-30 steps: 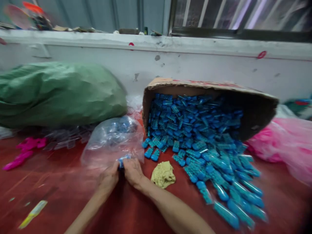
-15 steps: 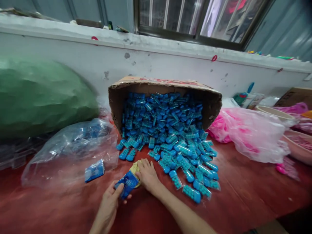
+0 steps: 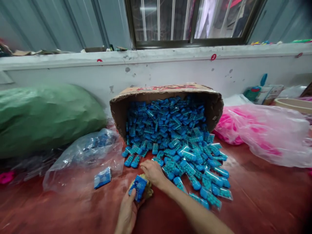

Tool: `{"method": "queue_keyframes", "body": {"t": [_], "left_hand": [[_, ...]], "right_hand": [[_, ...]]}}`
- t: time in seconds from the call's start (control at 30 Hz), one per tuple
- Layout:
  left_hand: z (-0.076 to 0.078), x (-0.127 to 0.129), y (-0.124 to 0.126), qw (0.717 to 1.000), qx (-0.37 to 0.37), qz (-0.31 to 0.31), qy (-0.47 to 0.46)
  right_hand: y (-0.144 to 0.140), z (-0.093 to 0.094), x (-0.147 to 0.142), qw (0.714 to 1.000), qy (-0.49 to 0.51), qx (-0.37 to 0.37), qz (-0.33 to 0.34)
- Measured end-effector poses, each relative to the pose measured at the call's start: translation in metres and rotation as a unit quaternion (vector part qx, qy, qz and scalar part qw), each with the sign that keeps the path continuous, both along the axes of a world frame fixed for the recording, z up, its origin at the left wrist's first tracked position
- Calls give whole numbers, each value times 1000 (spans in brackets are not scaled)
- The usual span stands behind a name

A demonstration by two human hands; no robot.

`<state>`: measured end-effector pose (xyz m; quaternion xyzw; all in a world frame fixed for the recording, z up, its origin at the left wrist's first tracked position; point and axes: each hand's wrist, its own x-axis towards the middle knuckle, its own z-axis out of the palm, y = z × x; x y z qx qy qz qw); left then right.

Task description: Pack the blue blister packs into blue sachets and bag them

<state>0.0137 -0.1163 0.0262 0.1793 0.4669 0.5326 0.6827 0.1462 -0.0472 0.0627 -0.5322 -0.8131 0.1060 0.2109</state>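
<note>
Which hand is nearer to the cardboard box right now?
Right. The right hand is in front of the cardboard box, beside the spilled packs; the left hand is farther from it, lower in view, holding a blue packet.

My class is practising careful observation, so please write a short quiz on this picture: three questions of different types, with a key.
1. Multiple choice: What colour is the large sack to the left of the cardboard box?
A. Pink
B. Green
C. White

2. True or false: The cardboard box stands upright, its opening facing the ceiling.

3. Fill in the missing word: The left hand is holding a flat blue ____.

Key:
1. B, green.
2. False; it lies on its side, with its opening facing the viewer.
3. packet.
</note>
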Motion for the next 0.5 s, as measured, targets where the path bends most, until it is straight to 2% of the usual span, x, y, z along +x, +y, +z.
{"method": "queue_keyframes", "body": {"t": [0.13, 0.27, 0.37, 0.5], "left_hand": [[-2, 0, -1, 1000, -13, -2, 6], [-2, 0, 0, 999, -35, -1, -3], [0, 0, -2, 1000, -26, 3, -3], [7, -5, -2, 999, -37, -6, 34]], "right_hand": [[60, 4, -47, 997, -37, 46, 49], [102, -6, -82, 990, -73, 60, 107], [111, -19, -82, 987, -83, 58, 124], [100, -31, -51, 987, -86, 56, 122]]}}
